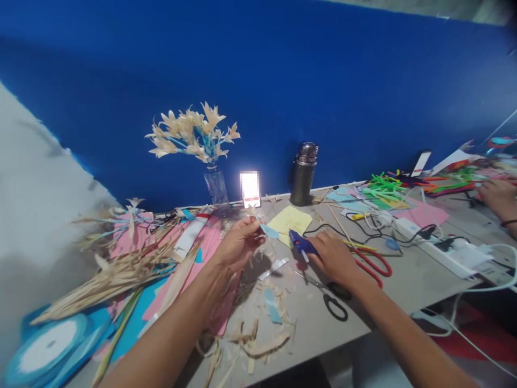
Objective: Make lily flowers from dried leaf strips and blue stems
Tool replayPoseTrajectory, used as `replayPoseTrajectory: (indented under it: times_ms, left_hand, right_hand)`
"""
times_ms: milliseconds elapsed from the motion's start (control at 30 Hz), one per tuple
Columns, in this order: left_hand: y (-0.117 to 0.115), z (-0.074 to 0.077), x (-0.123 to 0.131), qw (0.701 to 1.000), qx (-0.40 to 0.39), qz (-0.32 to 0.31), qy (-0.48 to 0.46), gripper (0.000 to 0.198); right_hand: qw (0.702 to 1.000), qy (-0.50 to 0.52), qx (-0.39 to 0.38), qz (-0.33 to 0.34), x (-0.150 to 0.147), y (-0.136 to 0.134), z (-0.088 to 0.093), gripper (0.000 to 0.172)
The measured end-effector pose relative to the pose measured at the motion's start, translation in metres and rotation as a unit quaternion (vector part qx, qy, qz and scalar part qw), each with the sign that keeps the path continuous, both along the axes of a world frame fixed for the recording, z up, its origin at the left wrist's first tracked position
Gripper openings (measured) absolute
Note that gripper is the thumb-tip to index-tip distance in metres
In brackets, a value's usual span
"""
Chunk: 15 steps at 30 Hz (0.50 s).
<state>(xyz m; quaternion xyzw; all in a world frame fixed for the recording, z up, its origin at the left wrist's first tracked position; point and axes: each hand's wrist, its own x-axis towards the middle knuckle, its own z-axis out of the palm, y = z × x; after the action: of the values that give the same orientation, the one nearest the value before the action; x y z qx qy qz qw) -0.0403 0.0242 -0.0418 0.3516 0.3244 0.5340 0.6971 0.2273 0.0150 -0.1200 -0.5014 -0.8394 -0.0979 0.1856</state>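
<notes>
My left hand [244, 240] is closed in a pinch on a light blue strip [270, 231], with what looks like a thin flower stem at the fingertips. My right hand [333, 256] grips a dark blue glue gun [301, 243], its nozzle pointing toward the strip. Beneath both lies a yellow paper sheet [297, 215]. Black-handled scissors [323, 291] rest below my right hand, and red-handled scissors [369, 261] lie partly behind it. Another blue strip piece [272, 306] sits among dry husk scraps [258, 345] near the front edge.
A glass vase [217, 191] with husk flowers [197, 132], a lit phone [250, 188] and a flask [304, 175] stand along the wall. Dry husks [117, 275] and a ribbon roll [48, 345] cover the left. A power strip [436, 250] with cables and another person's hand [498, 199] are at right.
</notes>
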Motion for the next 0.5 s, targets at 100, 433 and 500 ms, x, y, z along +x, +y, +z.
replayPoseTrajectory:
  times_ms: [100,433,500]
  left_hand:
    - [-0.003,0.003,0.002,1.0,-0.004,-0.008,-0.004,0.028]
    - [-0.011,0.005,0.011,0.999,0.034,-0.03,0.027,0.026]
    - [-0.013,0.006,0.011,0.998,0.042,-0.032,0.039,0.027]
  right_hand:
    - [0.999,-0.021,-0.039,-0.004,0.0,0.004,0.0,0.022]
    - [0.881,0.452,-0.117,0.081,-0.069,-0.041,0.065,0.035]
    - [0.868,0.478,-0.114,0.071,-0.083,-0.04,0.067,0.025]
